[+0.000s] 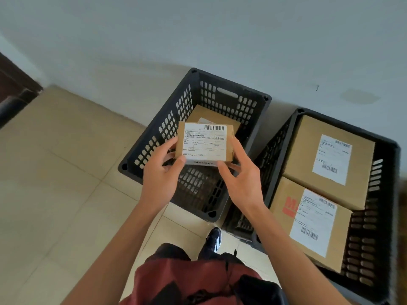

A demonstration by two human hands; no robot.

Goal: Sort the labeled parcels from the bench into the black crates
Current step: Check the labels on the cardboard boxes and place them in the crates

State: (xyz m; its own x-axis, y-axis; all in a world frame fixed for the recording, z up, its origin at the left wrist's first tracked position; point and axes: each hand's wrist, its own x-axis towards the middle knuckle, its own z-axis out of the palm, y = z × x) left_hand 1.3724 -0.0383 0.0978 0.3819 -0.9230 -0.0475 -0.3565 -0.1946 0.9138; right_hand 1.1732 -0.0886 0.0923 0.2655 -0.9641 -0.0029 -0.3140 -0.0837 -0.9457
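I hold a small brown parcel (pixel 204 143) with a white barcode label above the left black crate (pixel 154 137). My left hand (pixel 163 170) grips its left edge and lower corner. My right hand (pixel 239 172) grips its right edge, thumb under the front. Inside the left crate lies another brown parcel (pixel 211 116), mostly hidden behind the held one. The right black crate (pixel 383 216) holds two larger labeled parcels, one at the back (pixel 308 155) and one at the front (pixel 284 225).
Both crates stand on a beige tiled floor (pixel 66 183) against a pale wall (pixel 198 40). My shoe (pixel 213 238) is just in front of the crates. A dark wooden edge (pixel 13 91) shows at the far left.
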